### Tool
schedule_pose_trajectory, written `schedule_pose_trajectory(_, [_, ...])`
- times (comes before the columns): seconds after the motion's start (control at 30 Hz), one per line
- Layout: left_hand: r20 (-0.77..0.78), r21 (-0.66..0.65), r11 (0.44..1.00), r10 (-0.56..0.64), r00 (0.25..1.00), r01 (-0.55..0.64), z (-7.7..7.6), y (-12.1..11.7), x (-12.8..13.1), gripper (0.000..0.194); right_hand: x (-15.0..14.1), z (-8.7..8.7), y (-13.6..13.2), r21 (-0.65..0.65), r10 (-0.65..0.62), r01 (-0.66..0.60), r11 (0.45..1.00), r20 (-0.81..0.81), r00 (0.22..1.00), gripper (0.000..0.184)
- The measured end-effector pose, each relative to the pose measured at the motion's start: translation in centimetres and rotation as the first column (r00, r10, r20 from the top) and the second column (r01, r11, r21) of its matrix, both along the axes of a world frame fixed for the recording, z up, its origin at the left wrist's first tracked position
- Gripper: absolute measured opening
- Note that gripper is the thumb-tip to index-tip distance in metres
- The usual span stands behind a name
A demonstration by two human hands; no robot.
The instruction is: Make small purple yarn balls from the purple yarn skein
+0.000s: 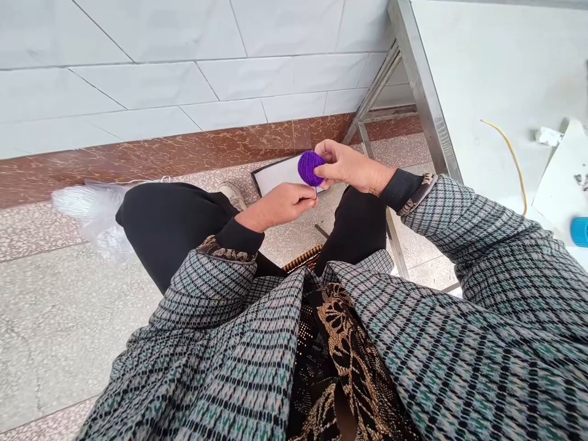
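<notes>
A small round ball of purple yarn [309,168] is gripped by my right hand [346,166], its fingers wrapped over the right side of the ball. Just below and to the left, my left hand [285,204] is closed in a pinch. A short purple strand runs down from the ball to those pinched fingertips. Both hands are held above my knees, close together but apart from each other. The palm side of my left hand is hidden.
To the right stands a white table [487,73] with a metal frame [425,86], a yellow cord [512,153] and a blue cap-like object [579,231] on it. A clear plastic bag [103,214] lies on the floor at left. Behind is a tiled wall [151,86]. A white dark-edged board [278,176] lies below my hands.
</notes>
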State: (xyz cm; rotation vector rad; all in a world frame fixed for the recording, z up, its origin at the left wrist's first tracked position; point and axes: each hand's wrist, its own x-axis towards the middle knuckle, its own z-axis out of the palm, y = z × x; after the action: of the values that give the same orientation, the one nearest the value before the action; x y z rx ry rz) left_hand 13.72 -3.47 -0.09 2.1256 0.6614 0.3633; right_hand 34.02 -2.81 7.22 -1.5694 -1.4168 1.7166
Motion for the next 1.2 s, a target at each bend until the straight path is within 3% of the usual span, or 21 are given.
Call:
schedule_pose_trajectory(0.1, [0.041, -0.025, 0.999, -0.033, 0.999, 0.034, 0.8, -0.2, 0.0, 0.028, 0.7, -1.2, 0.3, 0.021, 0.03, -0.034, 0.999, 0.163, 0.986, 0.042])
schedule_pose_trajectory(0.23, [0.026, 0.027, 0.979, 0.202, 0.979, -0.202, 1.3, 0.5, -0.8, 0.023, 1.4, -2.0, 0.3, -0.081, 0.244, -0.231, 0.97, 0.249, 0.937, 0.045])
schedule_pose_trajectory(0.33, [0.02, 0.073, 0.932, 0.356, 0.934, -0.356, 1.1, 1.4, -1.7, 0.02, 1.4, -1.7, 0.1, -0.148, 0.344, -0.323, 0.935, 0.15, 0.927, 0.041])
schedule_pose_trajectory(0.47, [-0.018, 0.06, 0.906, 0.42, 0.907, -0.419, -0.3, 2.4, -2.2, 0.018, 1.1, -0.7, -0.1, -0.161, 0.373, -0.382, 0.91, -0.089, 0.924, 0.038])
schedule_pose_trajectory(0.53, [-0.052, 0.03, 0.907, 0.422, 0.905, -0.42, -1.3, 2.5, -1.9, 0.019, 0.9, -0.2, -0.1, -0.14, 0.306, -0.335, 0.932, -0.192, 0.932, 0.037])
schedule_pose_trajectory(0.6, [-0.07, -0.008, 0.925, 0.378, 0.923, -0.38, -1.9, 2.2, -1.4, 0.021, 0.8, 0.1, 0.0, -0.107, 0.179, -0.21, 0.972, -0.243, 0.953, 0.038])
schedule_pose_trajectory(0.7, [-0.046, -0.062, 0.981, 0.183, 0.982, -0.185, -1.7, 1.2, -0.4, 0.026, 0.8, -0.4, 0.4, -0.041, 0.005, -0.013, 0.999, -0.198, 0.98, 0.039])
schedule_pose_trajectory(0.77, [-0.006, -0.08, 0.996, 0.048, 0.999, -0.049, -1.0, 0.6, 0.0, 0.028, 0.8, -1.3, 0.7, 0.015, -0.035, 0.036, 0.999, -0.101, 0.994, 0.042])
schedule_pose_trajectory(0.87, [0.05, -0.055, 0.998, 0.006, 0.999, -0.003, 0.2, 0.1, 0.0, 0.027, 1.1, -2.7, 0.9, 0.037, 0.02, -0.024, 0.999, 0.09, 0.996, 0.045])
schedule_pose_trajectory(0.97, [0.067, 0.008, 0.99, 0.141, 0.988, -0.142, 0.8, 0.6, -0.7, 0.023, 1.4, -3.0, 0.6, -0.073, 0.223, -0.212, 0.975, 0.224, 0.949, 0.043])
schedule_pose_trajectory(1.03, [0.042, 0.047, 0.962, 0.268, 0.962, -0.27, 0.6, 1.3, -1.4, 0.021, 1.5, -2.4, 0.3, -0.153, 0.392, -0.369, 0.917, 0.164, 0.905, 0.04])
schedule_pose_trajectory(1.1, [-0.009, 0.075, 0.921, 0.383, 0.924, -0.382, 0.1, 2.0, -2.0, 0.021, 1.4, -1.6, 0.2, -0.164, 0.474, -0.469, 0.868, -0.01, 0.881, 0.038])
schedule_pose_trajectory(1.13, [-0.04, 0.081, 0.902, 0.428, 0.903, -0.424, -0.2, 2.2, -2.1, 0.021, 1.4, -1.2, 0.2, -0.143, 0.453, -0.465, 0.874, -0.109, 0.885, 0.038])
schedule_pose_trajectory(1.2, [-0.098, 0.07, 0.89, 0.455, 0.885, -0.45, -0.9, 2.5, -2.1, 0.021, 1.3, -0.5, 0.5, -0.102, 0.294, -0.331, 0.938, -0.272, 0.916, 0.036])
